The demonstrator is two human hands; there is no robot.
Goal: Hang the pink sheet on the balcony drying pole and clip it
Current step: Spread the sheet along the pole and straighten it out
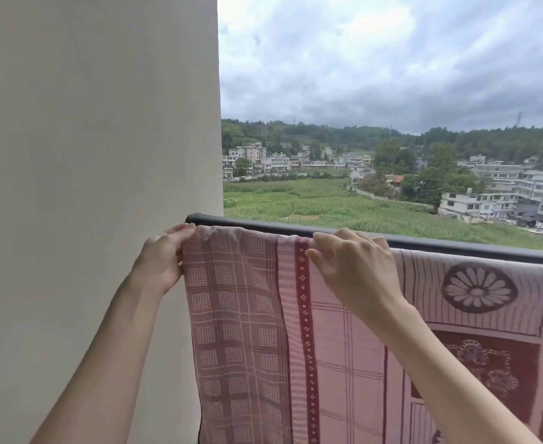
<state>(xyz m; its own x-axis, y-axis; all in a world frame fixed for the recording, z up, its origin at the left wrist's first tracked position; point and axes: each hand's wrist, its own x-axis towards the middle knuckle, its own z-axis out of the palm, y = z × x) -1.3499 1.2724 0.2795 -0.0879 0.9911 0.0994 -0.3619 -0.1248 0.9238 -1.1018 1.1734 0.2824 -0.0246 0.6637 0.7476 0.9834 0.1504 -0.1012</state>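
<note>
- The pink sheet (295, 331) is draped over the dark drying pole (456, 246), and its patterned face hangs down toward you. It runs from close to the pole's left end off past the right edge of view.
- Your left hand (163, 259) has the sheet's left edge at the top corner, just beside the pole's end cap. Fingers lie over the fold and the thumb sits at the hem, so you are pinching the cloth. That grip likely keeps the corner from sliding off the pole's end.
- Your right hand (350, 267) sits further along, at the dark red dotted band. Its fingers curl over the top of the fold at the pole and the thumb reaches underneath, so it is gripping cloth too.
- With one hand at the edge and one inboard, you can pull the stretch between them flat along the pole. Some bunching shows in the fold near the left corner, so I'd judge you are still spreading and squaring the sheet.
- No clip shows anywhere, so the clipping step looks not yet started.
- To your left the pale balcony wall (97, 155) stands right by the pole's end. Beyond the pole lie green fields, low buildings, wooded hills and a clouded sky.
</note>
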